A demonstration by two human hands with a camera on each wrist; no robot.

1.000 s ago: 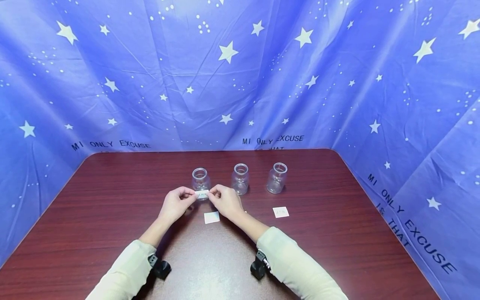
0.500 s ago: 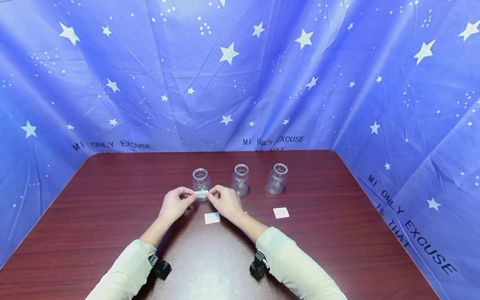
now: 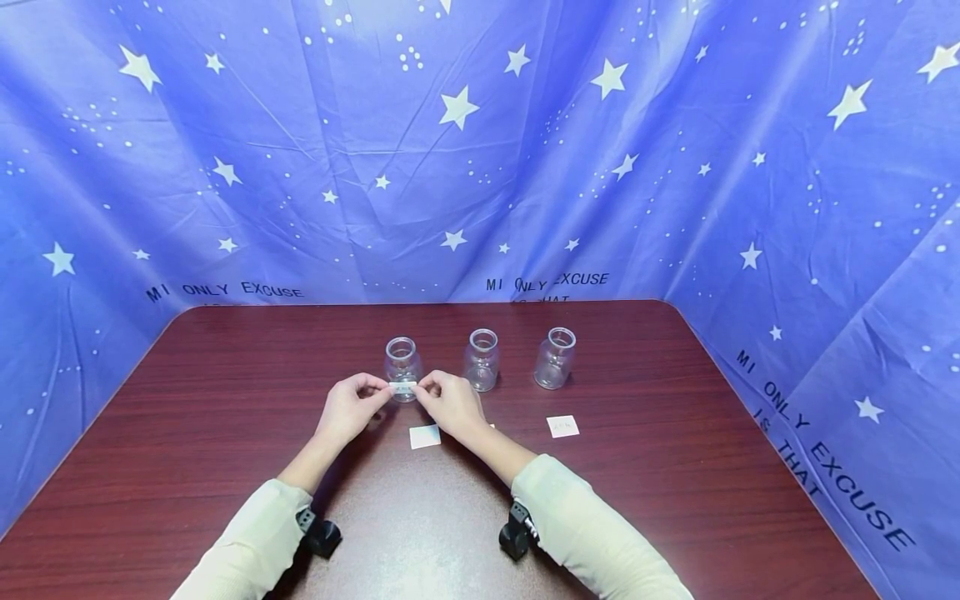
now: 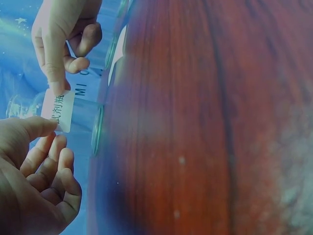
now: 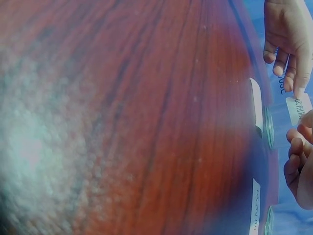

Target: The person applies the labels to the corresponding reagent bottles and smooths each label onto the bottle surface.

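A white label [image 3: 402,388] with dark characters is held across the lower front of the leftmost jar [image 3: 402,365], one end pinched in the left hand [image 3: 352,408], the other in the right hand [image 3: 452,405]. That jar stands upright, open-mouthed, clear enough to see the table [image 3: 187,400] through; so do the middle jar [image 3: 482,362] and right jar [image 3: 555,362]. A written card [image 3: 562,427] lies before the last.

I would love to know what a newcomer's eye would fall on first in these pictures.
Probably the blue star-printed curtain behind the table. Next, near the table's middle, the left hand and right hand hold a small white label at the front of the leftmost clear jar.
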